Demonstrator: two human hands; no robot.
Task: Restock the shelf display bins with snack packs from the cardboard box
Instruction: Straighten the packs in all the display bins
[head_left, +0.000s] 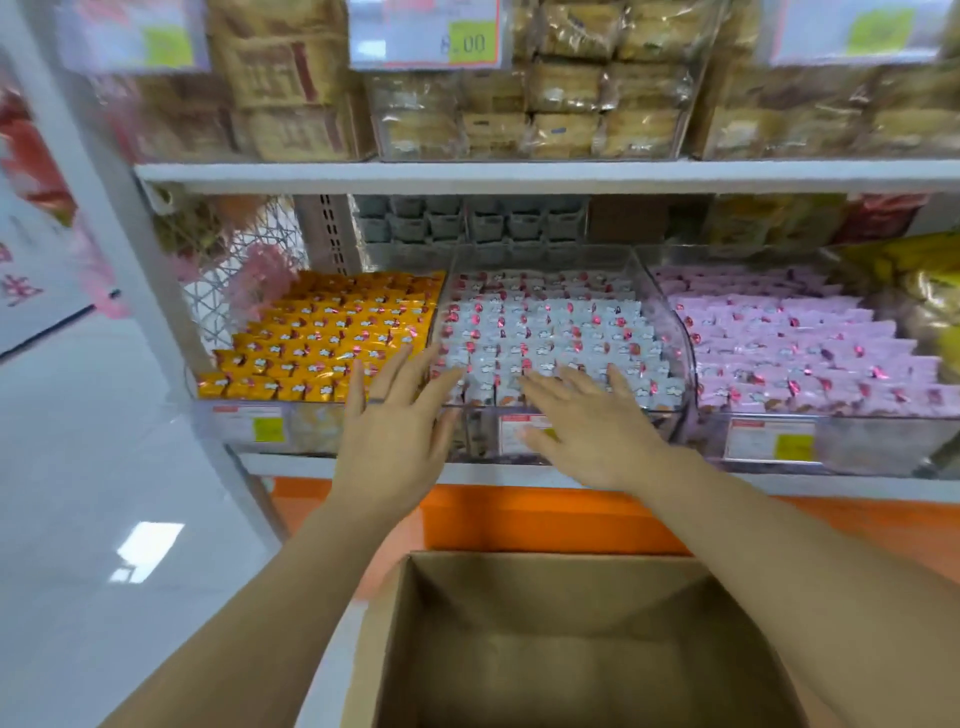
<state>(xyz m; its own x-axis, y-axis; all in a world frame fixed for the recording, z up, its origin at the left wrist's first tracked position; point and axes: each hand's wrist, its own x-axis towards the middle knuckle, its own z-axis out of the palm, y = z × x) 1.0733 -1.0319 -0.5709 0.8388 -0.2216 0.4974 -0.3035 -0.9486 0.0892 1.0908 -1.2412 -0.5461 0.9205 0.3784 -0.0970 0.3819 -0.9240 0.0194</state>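
Note:
A clear display bin (675, 332) in the middle of the shelf is packed with rows of white snack packs (550, 332). My left hand (395, 431) and my right hand (587, 426) hover side by side at the bin's front edge, fingers straight and spread, fingertips at the front row of white packs. Neither hand holds anything. The bin to the left holds orange snack packs (332, 332), the one to the right pink snack packs (800, 348). The open cardboard box (550, 649) stands below my arms and shows only its bare brown inside.
White shelf edge (519, 176) runs above the bins, with clear bins of beige biscuit packs (524, 114) on it. Price labels (769, 441) sit on the bin fronts. An orange base panel (545, 519) lies under the shelf. Glossy white floor (104, 519) spreads to the left.

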